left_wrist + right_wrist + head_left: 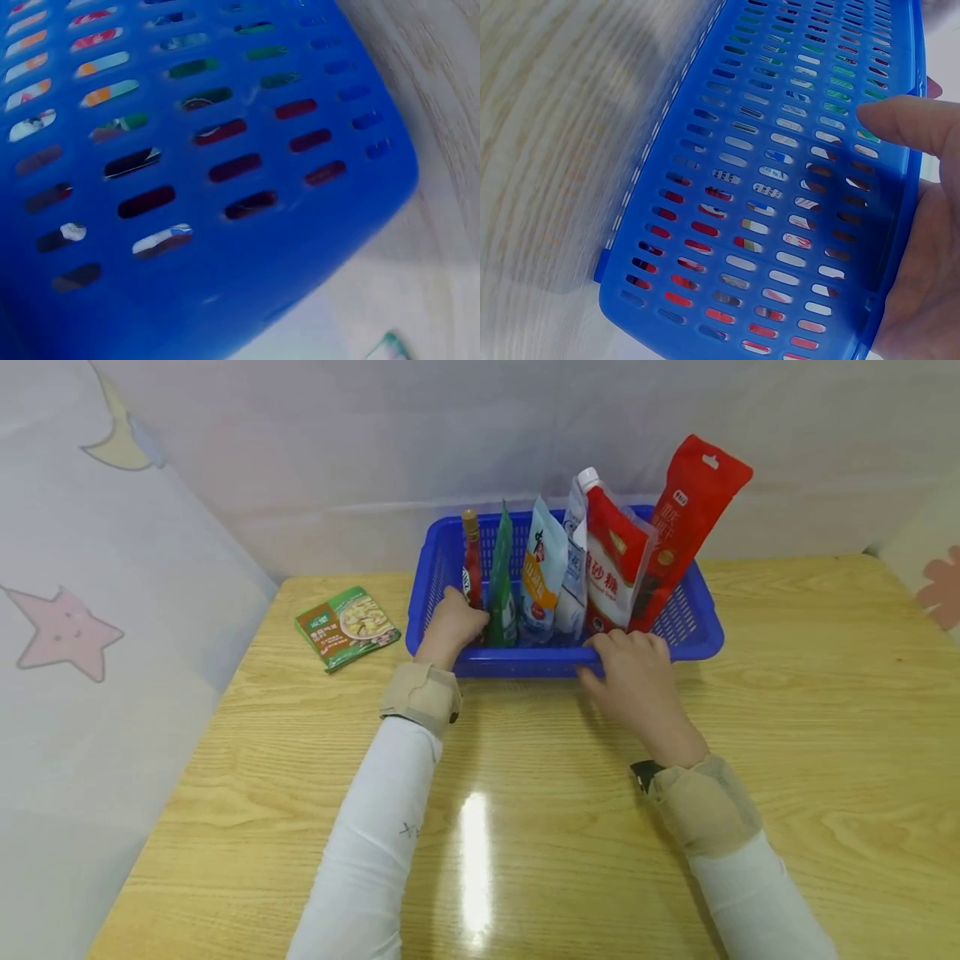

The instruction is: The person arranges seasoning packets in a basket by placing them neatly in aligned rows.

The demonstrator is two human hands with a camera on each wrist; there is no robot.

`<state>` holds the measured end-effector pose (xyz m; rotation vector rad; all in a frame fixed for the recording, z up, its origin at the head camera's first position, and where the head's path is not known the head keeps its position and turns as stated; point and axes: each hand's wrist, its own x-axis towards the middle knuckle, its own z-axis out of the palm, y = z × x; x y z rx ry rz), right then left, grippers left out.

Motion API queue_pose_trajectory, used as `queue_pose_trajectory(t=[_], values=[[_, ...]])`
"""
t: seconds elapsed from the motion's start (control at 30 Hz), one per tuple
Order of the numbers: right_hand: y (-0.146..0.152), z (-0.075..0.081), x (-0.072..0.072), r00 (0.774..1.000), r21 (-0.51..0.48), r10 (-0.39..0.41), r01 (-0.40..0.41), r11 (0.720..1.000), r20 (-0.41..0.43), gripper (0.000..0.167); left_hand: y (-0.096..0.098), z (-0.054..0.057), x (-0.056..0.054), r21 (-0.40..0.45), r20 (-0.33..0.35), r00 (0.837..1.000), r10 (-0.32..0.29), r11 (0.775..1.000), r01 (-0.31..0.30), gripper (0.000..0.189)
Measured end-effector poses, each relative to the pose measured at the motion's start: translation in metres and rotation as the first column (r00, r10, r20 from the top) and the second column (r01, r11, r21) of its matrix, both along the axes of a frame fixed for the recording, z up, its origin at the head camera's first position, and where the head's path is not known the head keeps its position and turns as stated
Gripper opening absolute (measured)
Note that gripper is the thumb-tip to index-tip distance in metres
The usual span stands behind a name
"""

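A blue plastic basket point(570, 664) stands at the back of the table, tilted in the wrist views. My left hand point(453, 622) reaches over its front left rim and grips the lower part of a sauce bottle point(472, 556) with a gold cap; the fingers partly hide it. Right beside my thumb stands a green packet point(501, 585). My right hand point(637, 677) holds the front rim, fingers over the inside and thumb point(904, 124) against the outer wall. Near it are a red-and-white spouted sugar pouch point(611, 564) and a tall red packet point(690, 518).
A green and brown soup packet point(348, 627) lies flat on the table point(525, 827), left of the basket. Inside the basket, a light-blue and orange pouch point(542, 577) and a white-blue bag point(574, 568) stand upright in the middle. A cloth-covered wall point(360, 460) rises behind.
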<state>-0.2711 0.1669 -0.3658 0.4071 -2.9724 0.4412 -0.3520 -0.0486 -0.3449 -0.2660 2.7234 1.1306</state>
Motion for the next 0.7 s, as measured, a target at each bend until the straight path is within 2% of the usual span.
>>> queue_pose_trajectory(t=[0.1,0.2,0.3,0.4,0.57,0.7], values=[[-0.001,0.001,0.0,1.0,-0.003,-0.002,0.002,1.0,-0.005,0.031,0.005,-0.001,0.004,-0.072,-0.132,0.991,0.038,0.996,-0.048,0.057],[-0.001,0.002,-0.001,1.0,0.0,-0.002,0.002,1.0,-0.008,0.031,0.009,-0.002,0.008,-0.132,-0.268,0.961,0.067,0.986,-0.106,0.049],[0.0,0.003,-0.001,1.0,0.004,-0.002,0.002,1.0,0.0,0.032,0.012,-0.002,0.012,-0.135,-0.361,0.929,0.085,0.981,-0.142,0.039],[0.0,0.003,-0.001,1.0,0.008,-0.003,0.003,1.0,0.018,0.033,0.013,-0.002,0.013,-0.121,-0.385,0.918,0.091,0.982,-0.148,0.033],[-0.001,0.002,-0.001,1.0,0.012,0.001,-0.002,1.0,0.028,0.033,0.014,-0.003,0.012,-0.141,-0.353,0.932,0.079,0.981,-0.136,0.032],[-0.002,0.001,-0.001,1.0,0.009,0.004,-0.004,1.0,0.016,0.033,0.014,-0.002,0.01,-0.146,-0.342,0.937,0.075,0.98,-0.132,0.033]])
